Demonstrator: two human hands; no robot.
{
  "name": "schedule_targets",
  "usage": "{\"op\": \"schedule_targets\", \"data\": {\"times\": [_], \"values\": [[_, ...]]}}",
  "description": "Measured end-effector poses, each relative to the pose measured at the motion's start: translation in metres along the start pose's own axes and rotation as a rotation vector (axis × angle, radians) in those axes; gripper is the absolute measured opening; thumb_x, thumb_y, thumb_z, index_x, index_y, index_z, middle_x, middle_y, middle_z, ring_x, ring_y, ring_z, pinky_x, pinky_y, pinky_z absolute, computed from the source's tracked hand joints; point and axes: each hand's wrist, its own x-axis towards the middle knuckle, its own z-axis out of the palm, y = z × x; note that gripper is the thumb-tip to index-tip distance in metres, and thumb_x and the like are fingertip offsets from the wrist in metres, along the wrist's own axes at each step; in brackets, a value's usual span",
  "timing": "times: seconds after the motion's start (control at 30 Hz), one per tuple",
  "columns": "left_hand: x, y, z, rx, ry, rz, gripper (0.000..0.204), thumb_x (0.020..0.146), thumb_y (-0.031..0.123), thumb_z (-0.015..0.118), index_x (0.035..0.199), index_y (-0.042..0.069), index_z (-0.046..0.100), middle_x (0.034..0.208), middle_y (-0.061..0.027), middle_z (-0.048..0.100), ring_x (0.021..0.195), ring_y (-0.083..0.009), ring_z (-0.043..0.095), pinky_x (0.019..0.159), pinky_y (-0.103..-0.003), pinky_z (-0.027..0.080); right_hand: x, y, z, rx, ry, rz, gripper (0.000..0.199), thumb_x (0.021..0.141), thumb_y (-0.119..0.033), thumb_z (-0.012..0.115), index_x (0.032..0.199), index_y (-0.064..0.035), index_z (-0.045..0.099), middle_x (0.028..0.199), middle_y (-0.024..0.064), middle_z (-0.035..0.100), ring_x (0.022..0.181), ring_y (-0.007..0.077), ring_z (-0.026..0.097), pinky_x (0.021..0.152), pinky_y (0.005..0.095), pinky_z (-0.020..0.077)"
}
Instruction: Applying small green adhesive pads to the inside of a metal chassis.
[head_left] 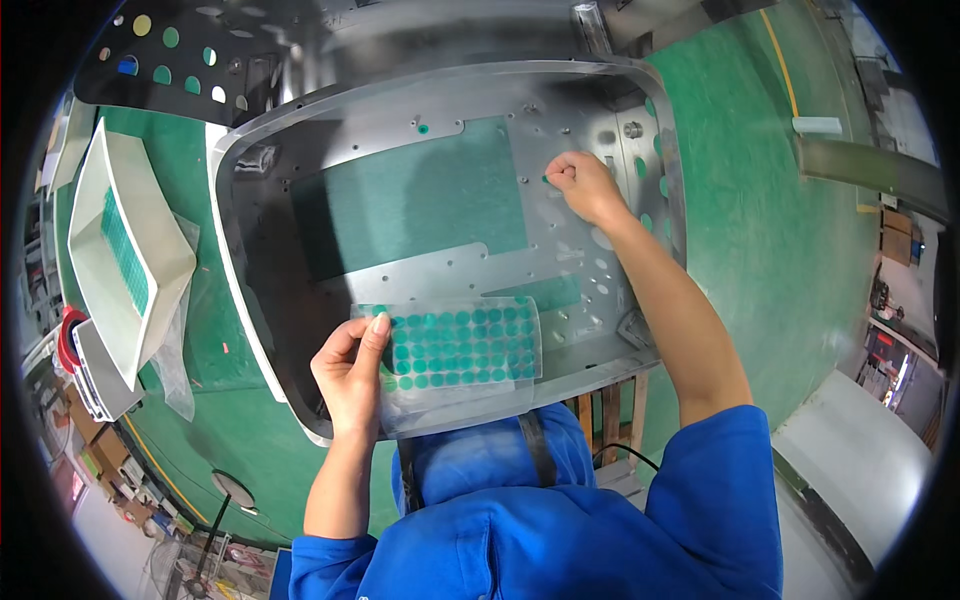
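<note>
My left hand grips the left edge of a clear sheet of round green stickers between thumb and fingers. The sheet, set with rows of dots, hangs over the near side of a large shallow metal housing. Over the housing's right half, my right hand is closed in a pinch on a small green sticker, only partly visible at the fingertips. Another green dot sits on the housing's floor toward the far side. Small holes and studs surround a big cutout that appears to show green floor.
A white bin with green sheets inside stands at left, beside a clear plastic bag. A perforated metal panel lies beyond the housing. Wooden supports show below its near edge. A grey beam juts in at right.
</note>
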Motion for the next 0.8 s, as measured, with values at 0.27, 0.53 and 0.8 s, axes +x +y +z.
{"op": "schedule_targets", "data": {"times": [0.27,0.53,0.8], "values": [[0.002,-0.002,0.003,-0.026,-0.018,0.015,0.013,0.078,0.013,0.064,0.078,0.000,0.063,0.068,0.0026,0.056,0.062,-0.0031,0.045,0.059,-0.017,0.036,-0.002,-0.003,0.003,-0.066,0.055,0.000,0.010,0.077,-0.018,0.055,0.081,-0.0116,0.061,0.090,0.0059,0.055,0.089,0.0239,0.052,0.078,0.0374,0.0404],[0.002,-0.003,0.005,-0.034,-0.018,0.023,0.013,0.079,0.013,0.064,0.079,0.001,0.063,0.069,0.0027,0.057,0.062,-0.0028,0.046,0.059,-0.017,0.036,-0.005,-0.010,0.003,-0.124,0.079,0.016,0.009,0.077,-0.017,0.056,0.081,-0.0119,0.062,0.090,0.0055,0.054,0.090,0.0240,0.052,0.078,0.0373,0.0411],[0.004,-0.004,0.004,-0.030,-0.019,0.030,0.014,0.078,0.015,0.064,0.079,0.001,0.063,0.068,0.0027,0.057,0.062,-0.0028,0.046,0.058,-0.017,0.036,-0.008,-0.010,0.008,-0.176,0.171,-0.032,0.009,0.076,-0.017,0.058,0.080,-0.0097,0.060,0.083,0.0052,0.053,0.079,0.0210,0.054,0.070,0.0336,0.0432]]}}
